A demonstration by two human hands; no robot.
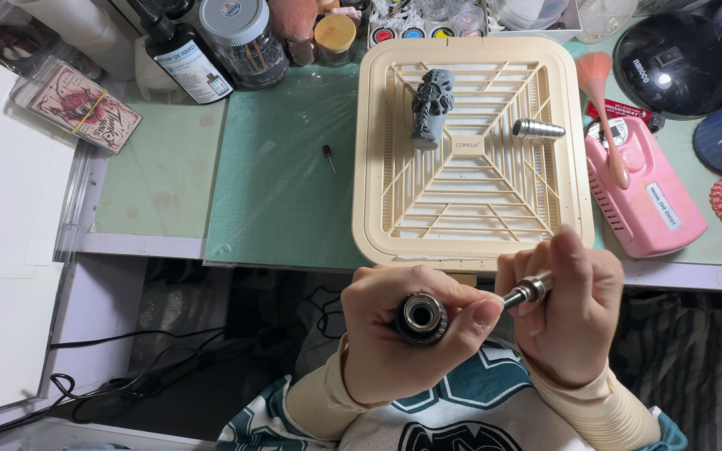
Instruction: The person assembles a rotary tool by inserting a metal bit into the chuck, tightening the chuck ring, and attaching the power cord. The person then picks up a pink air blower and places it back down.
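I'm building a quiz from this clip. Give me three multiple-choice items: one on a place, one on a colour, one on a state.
1. Where does the grey figurine lie?
A. on the beige grid tray
B. on the pink device
C. on the floor

2. What colour is the cutting mat?
A. red
B. green
C. black

3. What does the right hand hold?
A. nothing
B. a brush
C. a silver metal piece

Answers: A, it rests on the tray's upper slats; B, the mat is plainly green; C, the fingers close on it beside the left hand.
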